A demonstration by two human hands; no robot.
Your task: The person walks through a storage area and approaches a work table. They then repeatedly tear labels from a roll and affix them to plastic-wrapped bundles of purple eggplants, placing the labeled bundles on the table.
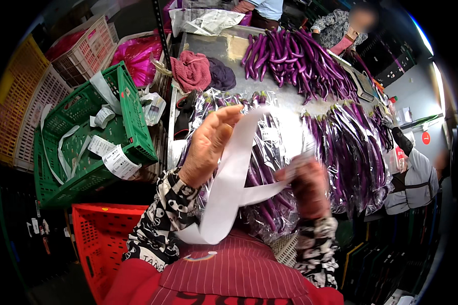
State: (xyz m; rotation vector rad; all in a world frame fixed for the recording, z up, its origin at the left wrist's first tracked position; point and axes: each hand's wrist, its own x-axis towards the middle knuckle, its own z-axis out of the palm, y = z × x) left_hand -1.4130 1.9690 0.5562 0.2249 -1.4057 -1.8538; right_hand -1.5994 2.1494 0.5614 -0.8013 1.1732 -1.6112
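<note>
A long white strip of label backing (229, 188) hangs in a loop in front of me. My left hand (208, 145) has its upper edge by the thumb and bent fingers. Toward my right hand (310, 188), smeared by motion, runs another length of the strip, ending at its closed fingers. Under both hands lie eggplants in clear plastic bags (269, 173), long and purple, one bearing a white label. More bagged eggplants (346, 157) fill the table's right side. Loose eggplants (300, 61) are heaped at the far side of the metal table (208, 46).
At left stands a green crate (94, 137) with curled label strips and a printed label roll (119, 162). Below it is a red crate (107, 239). Cloths (191, 71) lie on the table's far left. A person (341, 33) stands across, another (412, 178) at right.
</note>
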